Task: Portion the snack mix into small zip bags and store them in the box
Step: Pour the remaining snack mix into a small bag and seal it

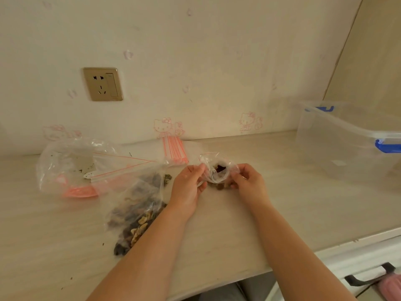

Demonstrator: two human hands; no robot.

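Our left hand [189,184] and right hand [247,178] pinch the small zip bag's [218,170] mouth mid-tabletop [282,205]; the box [347,144] sits far right.

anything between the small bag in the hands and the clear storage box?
Nothing: in the head view, only bare pale tabletop separates the small clear zip bag from the clear plastic storage box with blue latches.
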